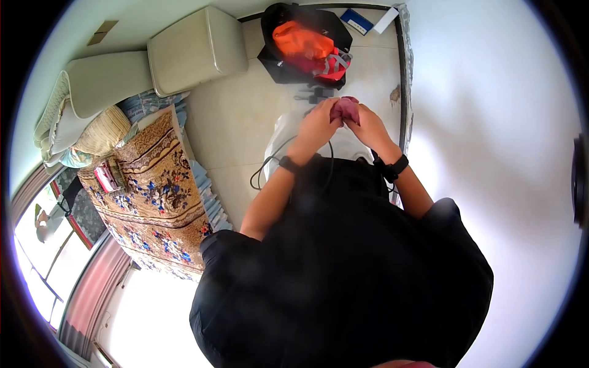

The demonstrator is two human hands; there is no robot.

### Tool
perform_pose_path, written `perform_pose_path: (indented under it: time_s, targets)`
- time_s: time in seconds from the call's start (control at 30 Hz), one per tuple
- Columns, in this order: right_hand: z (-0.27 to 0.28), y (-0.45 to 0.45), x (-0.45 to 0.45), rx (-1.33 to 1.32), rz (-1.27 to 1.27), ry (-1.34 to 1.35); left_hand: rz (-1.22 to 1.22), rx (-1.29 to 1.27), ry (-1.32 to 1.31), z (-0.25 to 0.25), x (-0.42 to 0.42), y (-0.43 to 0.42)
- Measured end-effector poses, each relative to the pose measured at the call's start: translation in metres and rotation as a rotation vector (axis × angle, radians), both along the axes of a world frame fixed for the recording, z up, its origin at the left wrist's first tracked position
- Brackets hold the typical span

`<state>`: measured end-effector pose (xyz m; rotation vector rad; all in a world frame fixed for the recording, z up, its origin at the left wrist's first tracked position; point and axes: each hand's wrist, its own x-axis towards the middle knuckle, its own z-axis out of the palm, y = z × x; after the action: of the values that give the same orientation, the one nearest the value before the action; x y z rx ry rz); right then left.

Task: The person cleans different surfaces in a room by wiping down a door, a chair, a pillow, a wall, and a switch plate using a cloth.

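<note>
A small mauve-pink item (345, 111), soft-looking and perhaps folded cloth, is held up between both hands; its exact kind cannot be made out. My left hand (316, 127) grips it from the left with fingers curled. On the other side my right hand (372, 127) closes round its right edge, the fingertips partly hidden behind it. Below the hands a white surface (281, 136) shows, partly covered by my arms and black clothing. A thin black cable (260, 174) loops beside my left wrist. Just beyond the hands a grey object (319, 94) lies on the floor.
A black bag (276, 69) with an orange bundle (300, 42) stands on the tiled floor ahead. A blue box (356, 21) and a white box (385, 21) lie by the right wall. On the left are a beige cabinet (184, 52) and a bed with a patterned cover (144, 196).
</note>
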<state>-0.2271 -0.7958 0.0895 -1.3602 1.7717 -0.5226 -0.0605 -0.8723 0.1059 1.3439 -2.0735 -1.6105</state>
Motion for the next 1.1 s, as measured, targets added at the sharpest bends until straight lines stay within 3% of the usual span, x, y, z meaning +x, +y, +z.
perform_pose_path:
  time_s: [0.1, 0.2, 0.27, 0.3, 0.37, 0.43, 0.47, 0.57, 0.6, 0.7, 0.83, 0.9, 1.1]
  targets:
    - [0.002, -0.035, 0.017, 0.034, -0.071, -0.125, 0.047, -0.075, 0.028, -0.011, 0.011, -0.026]
    - [0.037, -0.099, 0.049, 0.036, 0.025, -0.485, 0.053, 0.069, 0.061, -0.013, 0.038, -0.069]
    - [0.013, -0.119, 0.079, 0.068, -0.114, -0.456, 0.023, 0.133, 0.121, -0.012, 0.067, -0.104]
    - [-0.006, -0.130, 0.094, 0.075, -0.189, -0.443, -0.031, 0.025, 0.167, -0.024, 0.087, -0.118]
    - [-0.042, -0.158, 0.125, 0.180, -0.322, -0.724, -0.049, 0.171, 0.266, -0.025, 0.130, -0.150]
    - [-0.043, -0.192, 0.177, 0.169, -0.285, -0.437, -0.012, 0.124, 0.349, -0.067, 0.185, -0.165]
    - [-0.029, -0.217, 0.209, 0.083, -0.180, -0.273, -0.002, 0.140, 0.236, -0.072, 0.212, -0.183]
    - [-0.038, -0.264, 0.286, 0.169, 0.179, -0.151, -0.016, 0.030, -0.079, -0.057, 0.304, -0.219]
    - [-0.067, -0.270, 0.309, 0.083, 0.260, -0.059, -0.027, -0.054, -0.166, -0.054, 0.325, -0.238]
    - [-0.072, -0.322, 0.361, 0.197, 0.565, 0.093, 0.027, -0.268, -0.174, -0.050, 0.377, -0.262]
    - [-0.101, -0.363, 0.405, 0.135, 0.701, 0.175, 0.087, -0.307, -0.186, -0.080, 0.407, -0.281]
    - [-0.109, -0.381, 0.413, 0.103, 0.562, 0.086, 0.158, -0.376, -0.168, -0.095, 0.412, -0.300]
    - [-0.166, -0.416, 0.397, -0.129, 0.155, -0.063, 0.373, -0.085, -0.099, -0.171, 0.386, -0.350]
